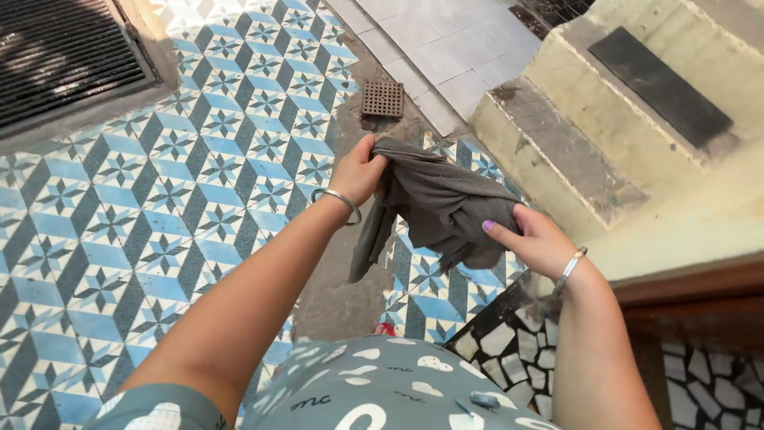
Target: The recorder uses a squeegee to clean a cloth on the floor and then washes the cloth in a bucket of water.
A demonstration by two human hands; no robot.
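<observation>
A grey ribbed cloth (436, 205) hangs bunched between both hands above the tiled floor. My left hand (360, 170) grips its upper left corner, and a silver bangle sits on that wrist. My right hand (535, 240) pinches the lower right part of the cloth, thumb on top, and wears a silver bangle too. A loose strip of the cloth dangles down at the left, below my left hand.
Blue and white patterned floor tiles (159, 199) spread to the left. A small square drain grate (383, 99) lies ahead. Yellowish concrete steps (573, 135) rise on the right. A dark metal grille (56, 56) is at top left. A mosaic-tiled ledge (509, 350) stands beside me.
</observation>
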